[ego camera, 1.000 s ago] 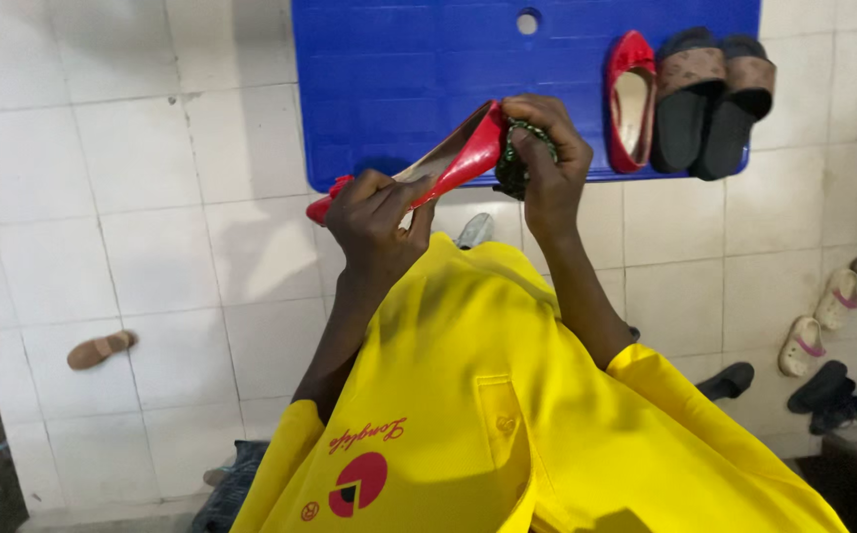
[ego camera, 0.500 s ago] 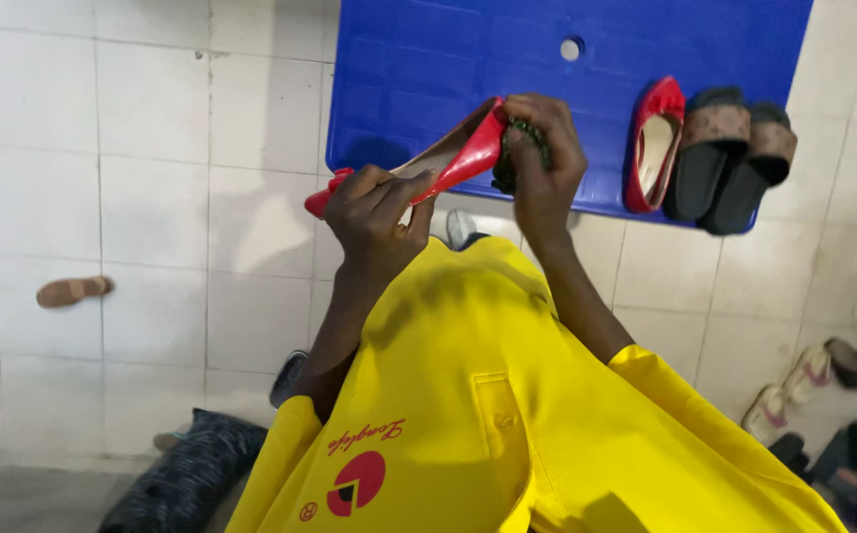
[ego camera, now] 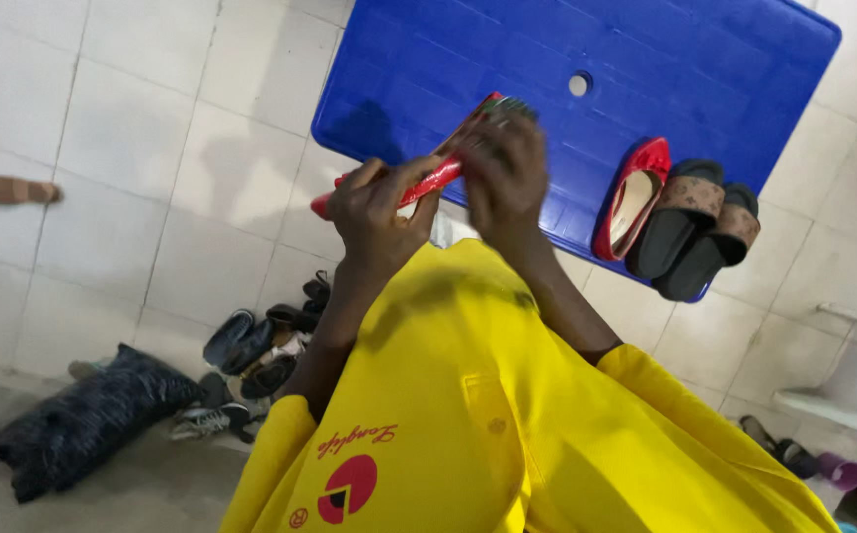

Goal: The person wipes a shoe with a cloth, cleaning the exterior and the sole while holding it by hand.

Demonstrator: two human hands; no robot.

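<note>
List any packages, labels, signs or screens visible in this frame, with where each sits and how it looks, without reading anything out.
Printed emblem on the yellow shirt: a round red and black logo near the bottom edge of the view, with a line of red script just above it and a small red round mark beside it.
No packages, signs or screens are in view.

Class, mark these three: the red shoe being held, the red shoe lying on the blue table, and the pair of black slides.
Held red shoe [ego camera: 435,175], head view, glossy side.
Resting red shoe [ego camera: 633,200], head view, pale insole.
Black slides [ego camera: 697,235], head view, near slide's footbed.
</note>
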